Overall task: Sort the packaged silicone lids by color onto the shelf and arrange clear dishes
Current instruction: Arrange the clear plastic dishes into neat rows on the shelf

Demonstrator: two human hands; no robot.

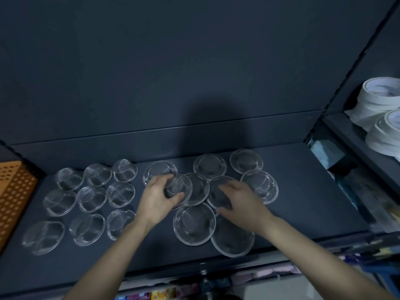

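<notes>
Several clear round dishes lie on a dark shelf [303, 191]. On the left they stand in neat rows, for example one clear dish [92, 199]. On the right they overlap in a loose cluster, such as a large dish [194, 224]. My left hand [159, 202] grips a tilted clear dish [180, 187] at its edge, lifted above the others. My right hand [240, 202] rests with spread fingers on another clear dish [218, 192] in the cluster. No packaged silicone lids are visible.
An orange perforated basket [13, 195] stands at the shelf's left end. White stacked bowls [381, 109] sit on a neighbouring shelf to the right, with wrapped goods [329, 152] below. Colourful packages [162, 294] show under the shelf's front edge.
</notes>
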